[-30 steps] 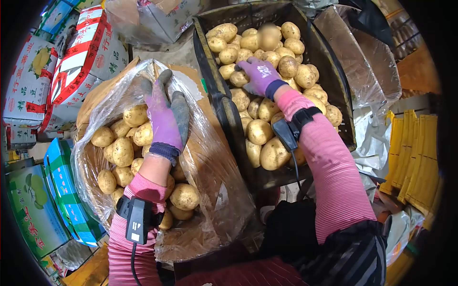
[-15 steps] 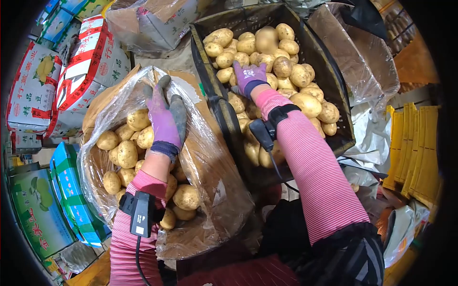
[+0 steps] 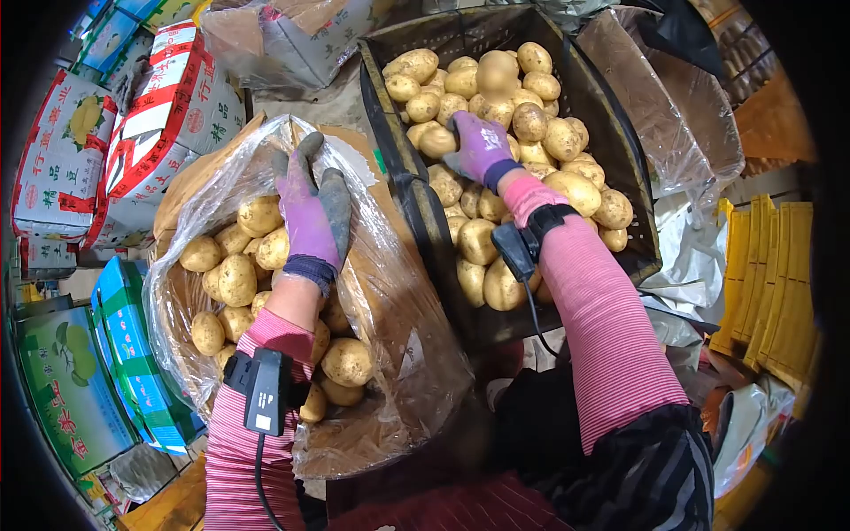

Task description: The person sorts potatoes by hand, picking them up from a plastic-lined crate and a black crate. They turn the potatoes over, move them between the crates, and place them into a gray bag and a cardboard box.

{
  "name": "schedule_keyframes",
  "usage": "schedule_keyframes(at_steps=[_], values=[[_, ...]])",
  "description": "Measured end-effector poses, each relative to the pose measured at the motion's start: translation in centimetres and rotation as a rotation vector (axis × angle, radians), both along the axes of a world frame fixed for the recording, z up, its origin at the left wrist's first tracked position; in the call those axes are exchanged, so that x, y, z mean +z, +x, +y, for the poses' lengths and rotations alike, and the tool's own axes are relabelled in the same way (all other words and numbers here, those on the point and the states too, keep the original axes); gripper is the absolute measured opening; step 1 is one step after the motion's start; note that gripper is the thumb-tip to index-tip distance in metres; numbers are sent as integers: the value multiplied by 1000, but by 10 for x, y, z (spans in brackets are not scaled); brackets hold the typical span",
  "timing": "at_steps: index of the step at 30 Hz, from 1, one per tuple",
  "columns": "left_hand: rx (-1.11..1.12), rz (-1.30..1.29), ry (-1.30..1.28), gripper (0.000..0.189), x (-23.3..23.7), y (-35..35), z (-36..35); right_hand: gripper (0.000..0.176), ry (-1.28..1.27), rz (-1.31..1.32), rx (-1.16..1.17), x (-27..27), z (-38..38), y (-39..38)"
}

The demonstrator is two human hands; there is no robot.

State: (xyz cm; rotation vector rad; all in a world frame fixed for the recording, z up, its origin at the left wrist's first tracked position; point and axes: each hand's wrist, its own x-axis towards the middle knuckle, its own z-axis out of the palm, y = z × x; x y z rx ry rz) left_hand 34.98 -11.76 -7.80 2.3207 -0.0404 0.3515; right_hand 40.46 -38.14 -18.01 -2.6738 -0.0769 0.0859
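Observation:
My left hand [image 3: 312, 212], in a purple and grey glove, lies at the upper part of the clear plastic liner [image 3: 190, 208] in an open cardboard box [image 3: 181, 190]. Its fingers are stretched out and hold nothing, beside the potatoes [image 3: 236, 281] in the box. My right hand [image 3: 481, 149], gloved alike, is over the black crate [image 3: 416, 217] of potatoes [image 3: 574, 192]. Its thumb and fingers close round a slightly blurred potato [image 3: 436, 142] on the crate's left side; the fingertips are partly hidden.
Printed white cartons with red tape [image 3: 146, 133] stand at the left, above blue and green boxes [image 3: 142, 354]. Another lined carton [image 3: 301, 40] is behind. A plastic-lined box [image 3: 655, 106] and yellow crates [image 3: 766, 283] stand at the right.
My right hand has drawn its fingers in round a potato, which has shifted a little, and the hand has turned slightly. My left hand's fingers are spread a bit wider.

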Motion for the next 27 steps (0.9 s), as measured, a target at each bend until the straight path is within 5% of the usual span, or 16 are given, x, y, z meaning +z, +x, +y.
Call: schedule_keyframes(at_steps=[3,7,10,17,20,21,27], values=[[-22,20,-13,52,-3,3,3,40,159,4,-79,9,-2,-11],[-34,20,-195,46,-13,8,5,64,38,-122,-4,14,-5,-10],[-42,127,-196,54,-6,4,3,81,-236,253,259,30,16,-3],[-5,44,-168,45,-11,7,6,66,-297,188,124,3,40,5],[-12,20,-192,43,-13,8,8,71,270,60,73,42,11,-21],[3,38,-190,42,-14,8,8,78,720,141,61,49,-3,-37],[20,1,-124,41,-8,7,3,88,1201,42,-36,139,-50,-144]])
